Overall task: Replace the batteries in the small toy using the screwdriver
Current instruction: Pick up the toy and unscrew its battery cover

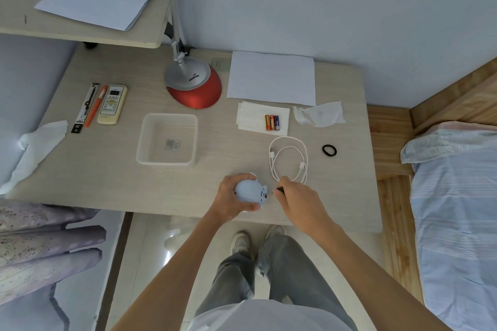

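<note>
My left hand (231,197) grips a small pale-blue rounded toy (251,191) near the desk's front edge, fingers curled over its top and thumb under it. My right hand (294,197) pinches a thin dark screwdriver (278,190), whose tip points left at the toy's side. Three batteries (272,122), two orange and one purple, lie side by side on a folded white tissue (252,118) behind the hands.
A clear plastic tray (166,138) sits left of centre. A coiled white cable (289,158) and black hair band (329,150) lie to the right. Red-based lamp (195,86), white paper (271,76), remote (112,104) and pens (92,106) stand farther back.
</note>
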The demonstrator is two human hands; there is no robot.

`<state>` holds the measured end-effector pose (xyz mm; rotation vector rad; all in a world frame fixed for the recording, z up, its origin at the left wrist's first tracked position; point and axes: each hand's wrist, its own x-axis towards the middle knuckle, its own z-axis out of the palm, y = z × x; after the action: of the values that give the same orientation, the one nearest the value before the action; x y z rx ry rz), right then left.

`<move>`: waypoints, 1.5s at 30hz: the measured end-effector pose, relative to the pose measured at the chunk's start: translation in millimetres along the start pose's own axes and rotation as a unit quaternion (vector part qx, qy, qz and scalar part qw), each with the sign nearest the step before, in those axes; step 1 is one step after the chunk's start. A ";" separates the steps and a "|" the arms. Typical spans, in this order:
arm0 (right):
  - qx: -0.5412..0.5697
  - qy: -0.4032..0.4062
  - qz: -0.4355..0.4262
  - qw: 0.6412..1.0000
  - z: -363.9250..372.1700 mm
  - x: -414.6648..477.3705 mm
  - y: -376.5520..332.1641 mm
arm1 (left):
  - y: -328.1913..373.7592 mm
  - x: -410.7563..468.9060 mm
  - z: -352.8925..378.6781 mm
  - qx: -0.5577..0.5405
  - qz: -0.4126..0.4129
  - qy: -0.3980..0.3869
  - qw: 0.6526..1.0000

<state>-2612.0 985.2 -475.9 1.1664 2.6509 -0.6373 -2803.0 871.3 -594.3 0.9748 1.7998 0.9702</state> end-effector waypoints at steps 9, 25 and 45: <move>0.019 -0.005 -0.023 1.000 7.6 -4.6 8.3 | -2.0 -0.8 1.3 0.009 0.010 0.001 1.000; 0.055 0.010 -0.026 0.998 16.1 -6.9 4.5 | -0.2 -2.4 -2.9 0.021 0.025 -0.016 0.999; 0.031 0.038 -0.019 0.999 18.4 -10.8 3.9 | -3.4 -4.0 -0.4 0.015 0.007 -0.014 1.000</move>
<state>-2602.1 972.1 -490.0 1.1814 2.7420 -0.6992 -2802.8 866.4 -595.9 1.0162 1.7915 0.9366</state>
